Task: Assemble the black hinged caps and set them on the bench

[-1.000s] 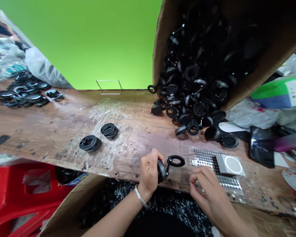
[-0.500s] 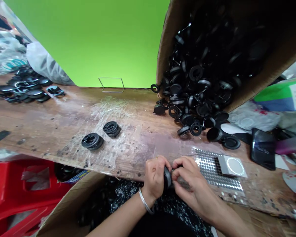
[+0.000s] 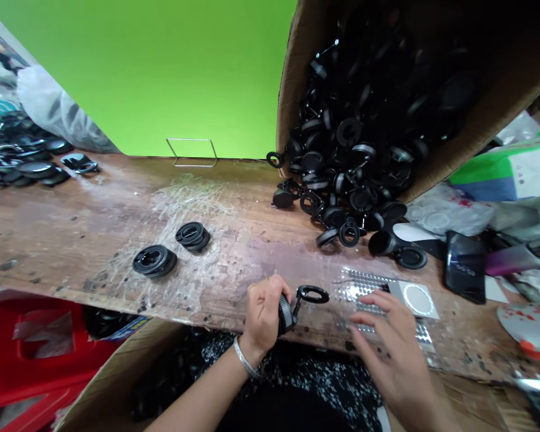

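My left hand point(image 3: 263, 312) is closed round a black round part point(image 3: 286, 313) at the bench's near edge; a black ring point(image 3: 314, 294) on a short arm sticks out of that part to the right. My right hand point(image 3: 393, 342) hovers with fingers spread over a silvery sheet of small dot stickers point(image 3: 364, 285), holding nothing I can see. A white square card with a ring printed on it point(image 3: 417, 299) lies on the sheet's right end.
A tipped cardboard box point(image 3: 292, 66) spills several black ring parts point(image 3: 342, 198) onto the wooden bench point(image 3: 94, 210). Two small stacks point(image 3: 154, 260) point(image 3: 192, 235) stand at centre left, more parts point(image 3: 22, 162) far left. A phone point(image 3: 464, 267) lies right; red stool point(image 3: 36, 354) and open carton point(image 3: 112, 384) sit below.
Half a second ago both hands met on the black part. Now my right hand has drawn away to the sticker sheet with fingers spread, and the ring shows again beside my left hand.
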A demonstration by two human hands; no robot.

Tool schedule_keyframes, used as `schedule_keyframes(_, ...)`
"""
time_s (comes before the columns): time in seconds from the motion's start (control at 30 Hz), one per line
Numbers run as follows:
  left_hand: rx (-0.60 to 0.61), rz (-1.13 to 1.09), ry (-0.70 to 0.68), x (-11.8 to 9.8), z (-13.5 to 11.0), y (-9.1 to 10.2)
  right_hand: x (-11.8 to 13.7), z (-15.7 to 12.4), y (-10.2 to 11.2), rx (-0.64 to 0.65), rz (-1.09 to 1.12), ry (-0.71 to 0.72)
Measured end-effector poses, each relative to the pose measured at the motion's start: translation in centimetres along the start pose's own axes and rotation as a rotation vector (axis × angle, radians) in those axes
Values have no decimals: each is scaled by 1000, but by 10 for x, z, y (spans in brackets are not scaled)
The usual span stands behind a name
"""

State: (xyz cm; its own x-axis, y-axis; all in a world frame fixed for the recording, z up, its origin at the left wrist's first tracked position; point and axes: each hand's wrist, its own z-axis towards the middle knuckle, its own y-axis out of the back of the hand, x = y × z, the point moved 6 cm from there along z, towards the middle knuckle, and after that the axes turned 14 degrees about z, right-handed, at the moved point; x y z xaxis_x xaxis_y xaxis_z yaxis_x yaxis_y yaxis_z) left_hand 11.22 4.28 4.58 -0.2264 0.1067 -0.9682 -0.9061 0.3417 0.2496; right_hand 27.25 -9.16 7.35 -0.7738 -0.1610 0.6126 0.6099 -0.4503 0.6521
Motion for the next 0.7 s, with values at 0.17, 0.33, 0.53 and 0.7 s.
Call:
schedule_keyframes(0.17, 36, 30, -45, 2, 0, -9, -57, -18, 6, 26, -146, -151)
schedule_keyframes(0.33, 58, 55, -70, 2, -3, -20, -60, -16, -8, 78, -152, -158)
schedule_keyframes(0.53, 29, 57, -25, -1, -1, -21, -57, -6, -16, 111, -211, -109)
schedule_keyframes(0.7, 46, 46, 19, 2, 0, -19, -46, -10, -16, 116, -263, -5)
